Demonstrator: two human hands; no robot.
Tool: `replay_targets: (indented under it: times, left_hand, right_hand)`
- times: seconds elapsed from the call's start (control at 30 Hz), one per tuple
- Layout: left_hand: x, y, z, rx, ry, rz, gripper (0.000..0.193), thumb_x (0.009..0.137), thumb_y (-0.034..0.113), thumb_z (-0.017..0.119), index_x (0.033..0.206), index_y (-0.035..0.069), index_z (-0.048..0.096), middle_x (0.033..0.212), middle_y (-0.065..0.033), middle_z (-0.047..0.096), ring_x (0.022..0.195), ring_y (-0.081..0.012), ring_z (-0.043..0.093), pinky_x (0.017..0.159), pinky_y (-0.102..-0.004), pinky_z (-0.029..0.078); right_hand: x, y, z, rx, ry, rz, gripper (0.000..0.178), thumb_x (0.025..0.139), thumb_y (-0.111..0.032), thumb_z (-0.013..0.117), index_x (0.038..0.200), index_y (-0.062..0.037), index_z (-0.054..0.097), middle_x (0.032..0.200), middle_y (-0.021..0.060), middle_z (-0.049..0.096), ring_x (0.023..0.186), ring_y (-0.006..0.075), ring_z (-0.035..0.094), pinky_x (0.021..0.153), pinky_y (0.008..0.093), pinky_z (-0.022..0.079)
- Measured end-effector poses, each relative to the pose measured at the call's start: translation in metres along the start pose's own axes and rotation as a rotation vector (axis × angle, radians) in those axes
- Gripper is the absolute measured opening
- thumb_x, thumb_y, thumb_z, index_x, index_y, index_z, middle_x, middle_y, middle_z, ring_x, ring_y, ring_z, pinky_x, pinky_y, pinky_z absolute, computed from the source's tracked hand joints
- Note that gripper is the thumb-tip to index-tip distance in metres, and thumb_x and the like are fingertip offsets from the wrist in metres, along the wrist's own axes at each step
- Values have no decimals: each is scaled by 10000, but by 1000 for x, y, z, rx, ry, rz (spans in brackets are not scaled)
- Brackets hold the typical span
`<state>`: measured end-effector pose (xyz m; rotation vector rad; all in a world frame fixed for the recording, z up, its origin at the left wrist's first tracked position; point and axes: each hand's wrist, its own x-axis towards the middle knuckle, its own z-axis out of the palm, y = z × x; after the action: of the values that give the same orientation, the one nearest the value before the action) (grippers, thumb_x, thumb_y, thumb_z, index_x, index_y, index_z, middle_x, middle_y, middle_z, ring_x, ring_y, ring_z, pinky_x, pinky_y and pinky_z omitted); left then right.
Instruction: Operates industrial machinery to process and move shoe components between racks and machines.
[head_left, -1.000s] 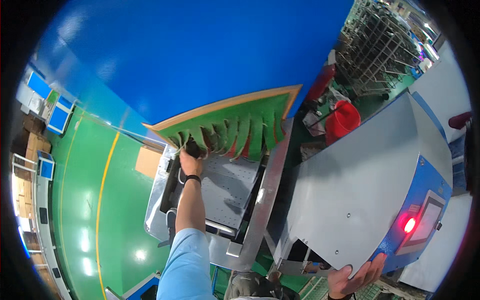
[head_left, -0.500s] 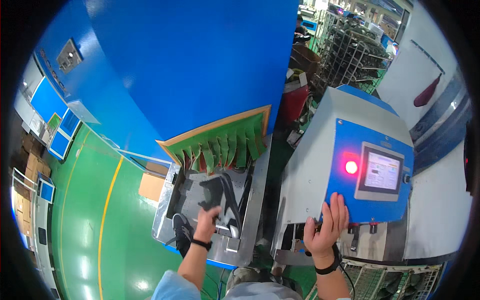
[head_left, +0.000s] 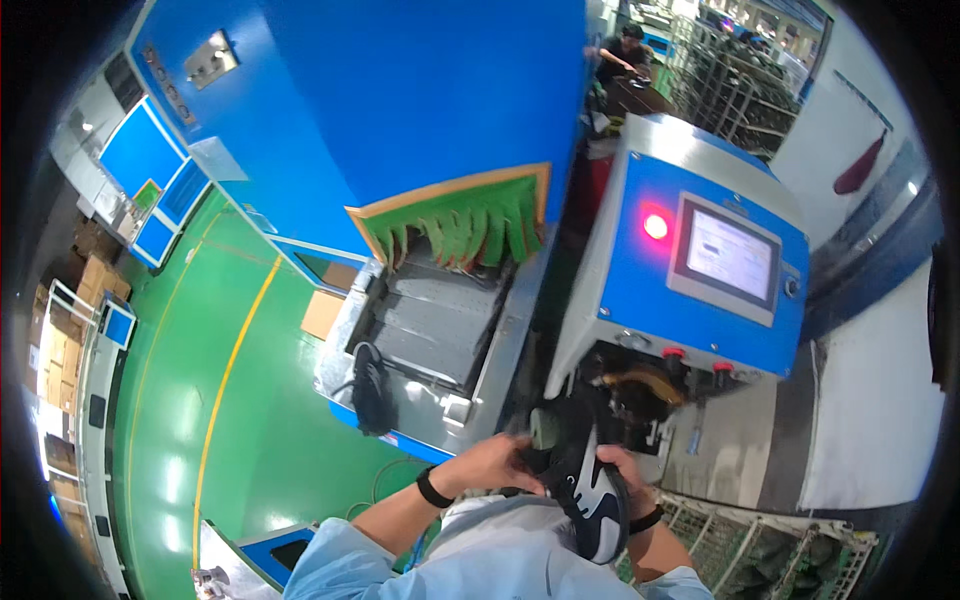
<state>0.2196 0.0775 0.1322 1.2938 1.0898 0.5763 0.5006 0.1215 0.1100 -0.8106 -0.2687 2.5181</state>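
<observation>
I hold a black shoe (head_left: 578, 445) with white and grey side parts in front of my body, at the lower middle. My left hand (head_left: 503, 465) grips its left side, near a grey-green patch whose nature I cannot make out. On the other side, my right hand (head_left: 630, 478) is closed around the sole edge, with part of its fingers hidden behind the shoe. A second dark shoe (head_left: 372, 390) rests at the left front corner of the conveyor's metal frame, apart from both hands.
A grey conveyor belt (head_left: 430, 325) runs under a green strip curtain (head_left: 465, 232) into a tall blue machine (head_left: 430, 90). Right of it stands a machine with a lit screen (head_left: 727, 252) and a red lamp (head_left: 655, 227). A wire rack (head_left: 775, 560) stands low right; another person (head_left: 625, 60) sits far back.
The shoe has left the conveyor and is now near my body. My right hand has come down from the control panel onto it. My view has shifted somewhat.
</observation>
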Motion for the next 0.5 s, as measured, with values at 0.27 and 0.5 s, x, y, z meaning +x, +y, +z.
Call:
replay_targets:
  times: [0.27,0.5]
  left_hand:
    - [-1,20,90,-26,-77,-15,333,936,296,742,765,38,619,614,-42,494,600,-121,452,570,-355,403]
    - [28,2,102,-170,-65,-70,268,986,246,692,813,45,653,670,60,475,647,-48,427,579,-235,350]
  right_hand:
    - [-68,32,-42,167,334,-401,399,956,-251,622,1299,-48,611,1104,103,720,951,215,711,835,330,583]
    - [-90,-29,-65,-760,618,-754,791,835,-48,705,1557,-9,385,1283,72,647,1068,180,649,951,282,510]
